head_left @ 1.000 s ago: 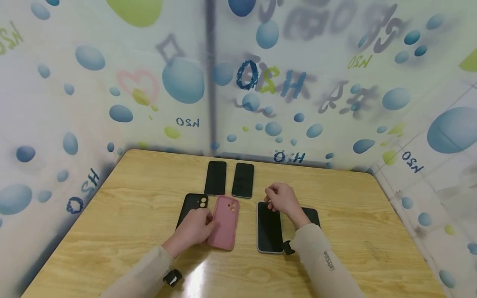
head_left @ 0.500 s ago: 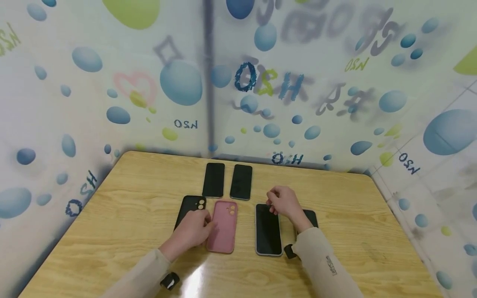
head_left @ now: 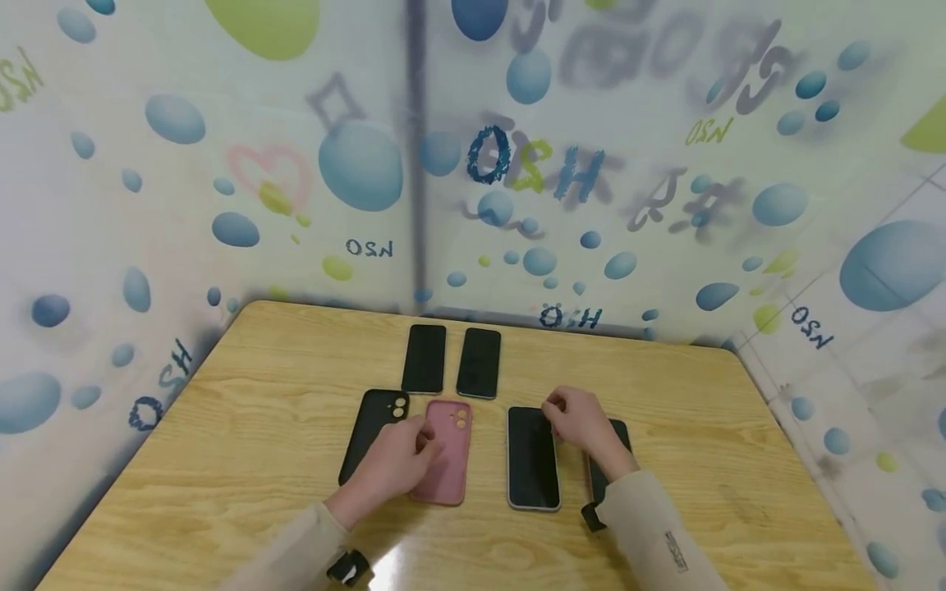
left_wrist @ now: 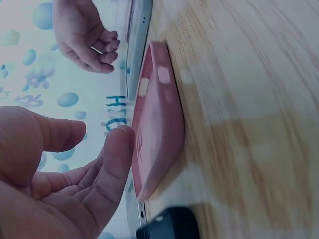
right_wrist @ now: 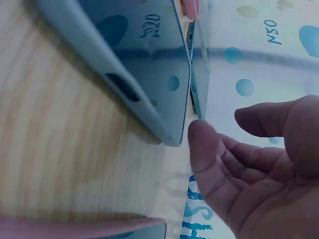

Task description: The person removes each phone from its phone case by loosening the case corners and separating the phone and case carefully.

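Note:
A pink phone case (head_left: 452, 460) lies with its hollow side up on the table. My left hand (head_left: 395, 460) hovers over its left edge, thumb and forefinger apart and nothing between them; the left wrist view shows a fingertip (left_wrist: 122, 134) right at the case's rim. Left of it lies a black phone case (head_left: 365, 427), partly behind that hand. My right hand (head_left: 582, 420) is by the upper right corner of a phone (head_left: 532, 464) lying screen up, its fingers loosely bent and holding nothing. Another dark phone (head_left: 621, 435) is partly hidden under the right wrist.
Two more dark phones, one on the left (head_left: 424, 359) and one on the right (head_left: 479, 364), lie side by side towards the back of the wooden table (head_left: 296, 353). A patterned wall (head_left: 636, 164) stands right behind the table's far edge.
My left hand has let go of the pink case and shifted right over it; the case sits slightly nearer to me. The right hand has moved right and nearer, off the phone's top edge.

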Demonstrator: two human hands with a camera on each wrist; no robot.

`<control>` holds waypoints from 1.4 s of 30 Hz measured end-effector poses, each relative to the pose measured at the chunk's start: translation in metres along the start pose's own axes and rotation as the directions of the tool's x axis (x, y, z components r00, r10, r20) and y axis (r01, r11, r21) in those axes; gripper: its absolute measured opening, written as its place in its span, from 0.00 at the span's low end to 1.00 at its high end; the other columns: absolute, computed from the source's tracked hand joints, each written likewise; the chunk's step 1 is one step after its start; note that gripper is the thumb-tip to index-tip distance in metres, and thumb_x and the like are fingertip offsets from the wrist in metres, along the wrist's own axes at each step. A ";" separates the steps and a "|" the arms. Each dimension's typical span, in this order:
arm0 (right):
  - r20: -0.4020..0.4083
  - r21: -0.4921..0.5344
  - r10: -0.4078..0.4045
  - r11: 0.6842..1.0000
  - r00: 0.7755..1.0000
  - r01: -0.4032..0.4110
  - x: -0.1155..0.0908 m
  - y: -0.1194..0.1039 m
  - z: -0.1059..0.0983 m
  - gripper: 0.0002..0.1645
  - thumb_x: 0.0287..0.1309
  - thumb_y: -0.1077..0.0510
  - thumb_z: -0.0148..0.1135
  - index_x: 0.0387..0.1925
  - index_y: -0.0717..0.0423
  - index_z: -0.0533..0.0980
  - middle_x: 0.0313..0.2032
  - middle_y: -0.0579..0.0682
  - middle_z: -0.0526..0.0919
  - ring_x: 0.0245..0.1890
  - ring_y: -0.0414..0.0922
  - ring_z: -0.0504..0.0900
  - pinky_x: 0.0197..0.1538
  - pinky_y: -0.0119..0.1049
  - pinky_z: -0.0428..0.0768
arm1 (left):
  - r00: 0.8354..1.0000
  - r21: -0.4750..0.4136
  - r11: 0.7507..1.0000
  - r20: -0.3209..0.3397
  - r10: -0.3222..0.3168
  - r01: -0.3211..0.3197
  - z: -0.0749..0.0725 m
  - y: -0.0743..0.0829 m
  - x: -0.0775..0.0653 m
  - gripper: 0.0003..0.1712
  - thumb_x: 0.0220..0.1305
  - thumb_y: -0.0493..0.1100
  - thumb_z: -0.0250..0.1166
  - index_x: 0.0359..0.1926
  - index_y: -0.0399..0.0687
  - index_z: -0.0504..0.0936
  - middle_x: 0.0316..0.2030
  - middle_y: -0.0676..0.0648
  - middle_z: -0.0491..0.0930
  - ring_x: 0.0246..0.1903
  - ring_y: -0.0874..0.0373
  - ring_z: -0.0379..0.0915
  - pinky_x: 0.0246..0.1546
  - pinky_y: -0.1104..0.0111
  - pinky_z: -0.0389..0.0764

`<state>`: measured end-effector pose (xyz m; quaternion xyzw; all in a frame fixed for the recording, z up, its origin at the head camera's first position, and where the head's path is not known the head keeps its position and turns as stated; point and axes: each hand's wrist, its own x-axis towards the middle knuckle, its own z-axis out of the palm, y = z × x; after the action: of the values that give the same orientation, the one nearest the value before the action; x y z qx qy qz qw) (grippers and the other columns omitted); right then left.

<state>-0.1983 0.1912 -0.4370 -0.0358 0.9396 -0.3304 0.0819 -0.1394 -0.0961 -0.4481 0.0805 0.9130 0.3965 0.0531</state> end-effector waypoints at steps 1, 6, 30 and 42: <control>-0.002 -0.028 0.002 1.000 1.000 -0.002 -0.001 0.001 0.001 0.11 0.72 0.59 0.59 0.45 0.64 0.81 0.29 0.52 0.82 0.25 0.43 0.79 0.32 0.39 0.80 | 1.000 0.000 1.000 -0.010 0.012 -0.012 0.001 0.001 0.000 0.04 0.69 0.38 0.67 0.39 0.41 0.82 0.31 0.47 0.84 0.29 0.59 0.76 0.28 0.65 0.80; 0.021 -0.111 0.032 0.993 0.999 -0.029 -0.009 0.005 0.004 0.12 0.71 0.56 0.63 0.44 0.63 0.79 0.32 0.51 0.81 0.28 0.44 0.77 0.34 0.41 0.78 | 0.996 -0.002 0.997 -0.034 0.076 -0.076 0.007 0.006 -0.002 0.04 0.68 0.37 0.68 0.38 0.42 0.81 0.30 0.48 0.83 0.30 0.60 0.77 0.30 0.64 0.80; 0.050 -0.247 0.181 0.955 0.982 -0.163 -0.021 -0.008 0.022 0.41 0.57 0.40 0.76 0.50 0.74 0.75 0.36 0.62 0.81 0.31 0.52 0.81 0.35 0.44 0.80 | 0.981 -0.077 0.979 0.027 0.191 -0.188 0.032 0.025 0.004 0.09 0.70 0.38 0.67 0.45 0.36 0.77 0.29 0.52 0.74 0.26 0.62 0.69 0.30 0.69 0.72; 0.078 -0.239 0.261 0.942 0.962 -0.236 -0.015 -0.010 0.026 0.40 0.56 0.42 0.78 0.51 0.73 0.76 0.36 0.59 0.79 0.32 0.51 0.77 0.37 0.44 0.79 | 0.986 -0.090 0.983 0.044 0.162 -0.157 0.032 0.030 0.003 0.11 0.72 0.38 0.66 0.48 0.35 0.78 0.31 0.51 0.77 0.28 0.62 0.71 0.31 0.69 0.75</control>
<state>-0.1791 0.1695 -0.4486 0.0563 0.9624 -0.2050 0.1693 -0.1344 -0.0526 -0.4480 0.1611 0.8839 0.4364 0.0478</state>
